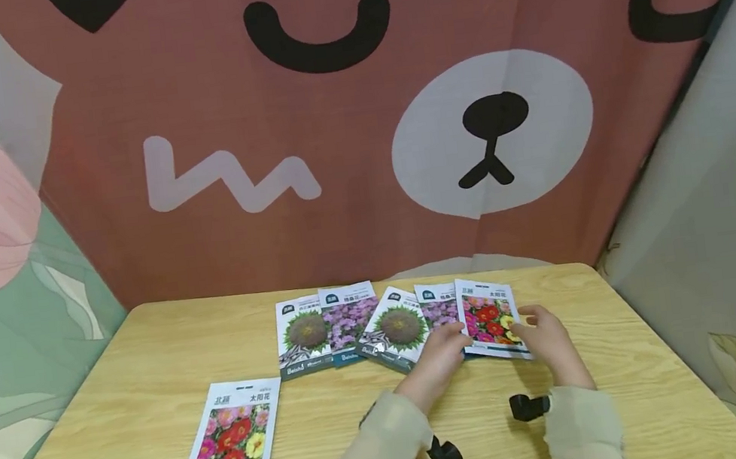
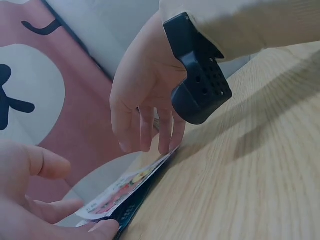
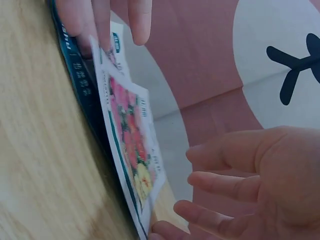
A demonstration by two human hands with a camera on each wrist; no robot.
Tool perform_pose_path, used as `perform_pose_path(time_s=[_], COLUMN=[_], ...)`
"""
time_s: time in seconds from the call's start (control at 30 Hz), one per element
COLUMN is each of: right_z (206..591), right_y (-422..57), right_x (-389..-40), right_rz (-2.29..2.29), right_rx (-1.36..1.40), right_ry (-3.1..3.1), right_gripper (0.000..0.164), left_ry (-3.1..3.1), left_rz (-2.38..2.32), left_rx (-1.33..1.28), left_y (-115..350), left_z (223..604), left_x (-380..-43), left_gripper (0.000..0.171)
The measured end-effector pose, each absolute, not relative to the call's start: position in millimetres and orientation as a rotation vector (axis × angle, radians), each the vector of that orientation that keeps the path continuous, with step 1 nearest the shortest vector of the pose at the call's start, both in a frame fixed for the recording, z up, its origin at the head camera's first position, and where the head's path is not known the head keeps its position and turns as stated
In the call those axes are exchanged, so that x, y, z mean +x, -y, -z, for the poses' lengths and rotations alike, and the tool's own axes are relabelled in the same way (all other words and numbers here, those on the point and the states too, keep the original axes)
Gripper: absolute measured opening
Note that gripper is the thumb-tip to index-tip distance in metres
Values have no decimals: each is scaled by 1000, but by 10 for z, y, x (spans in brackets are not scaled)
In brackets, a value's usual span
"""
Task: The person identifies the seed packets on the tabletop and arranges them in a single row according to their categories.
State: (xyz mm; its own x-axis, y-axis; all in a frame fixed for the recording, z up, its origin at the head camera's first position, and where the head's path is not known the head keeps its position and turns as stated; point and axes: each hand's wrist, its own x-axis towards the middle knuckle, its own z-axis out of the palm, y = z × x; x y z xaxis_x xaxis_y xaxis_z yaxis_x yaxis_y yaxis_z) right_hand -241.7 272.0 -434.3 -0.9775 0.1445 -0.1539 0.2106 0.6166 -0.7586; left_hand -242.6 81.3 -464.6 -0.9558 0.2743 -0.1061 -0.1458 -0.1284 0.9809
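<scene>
A seed packet with red, pink and yellow flowers (image 1: 490,319) lies at the right end of a row, over another packet's dark teal edge (image 3: 82,80). At its left edge, my left hand (image 1: 436,364) pinches it with the fingertips; the wrist views show that edge raised slightly. My right hand (image 1: 549,341) is at the packet's right edge, its fingers (image 3: 225,182) apart and loosely bent, not gripping. A purple-flower packet (image 1: 441,313) is partly covered beside it. Further left are a green-rimmed round-flower packet (image 1: 401,328), another purple one (image 1: 348,318) and another round-flower one (image 1: 305,333).
Apart from the row, a larger-looking packet with the same red, pink and yellow flowers (image 1: 231,449) lies at the front left of the wooden table (image 1: 123,409). A curtain with a bear's face (image 1: 355,238) hangs right behind the table. Black cameras (image 1: 530,406) sit on both wrists.
</scene>
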Motion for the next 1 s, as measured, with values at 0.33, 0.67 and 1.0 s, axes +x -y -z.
perform_pose_path(time_s=[0.33, 0.67, 1.0], right_z=[4377, 4429, 4411], right_y=[-2729, -2700, -2730], right_x=[-2410, -2432, -2410], right_rz=[1279, 1318, 1427], right_rx=[368, 479, 565], right_ry=[-2803, -2808, -2747], right_gripper=[50, 42, 44], left_ry=[-1903, -1901, -1947], left_rz=[-2221, -2229, -2248], left_rx=[106, 67, -3], left_y=[-842, -754, -747], left_z=[4697, 4696, 4684], left_x=[-2431, -2422, -2395], left_gripper=[48, 43, 19])
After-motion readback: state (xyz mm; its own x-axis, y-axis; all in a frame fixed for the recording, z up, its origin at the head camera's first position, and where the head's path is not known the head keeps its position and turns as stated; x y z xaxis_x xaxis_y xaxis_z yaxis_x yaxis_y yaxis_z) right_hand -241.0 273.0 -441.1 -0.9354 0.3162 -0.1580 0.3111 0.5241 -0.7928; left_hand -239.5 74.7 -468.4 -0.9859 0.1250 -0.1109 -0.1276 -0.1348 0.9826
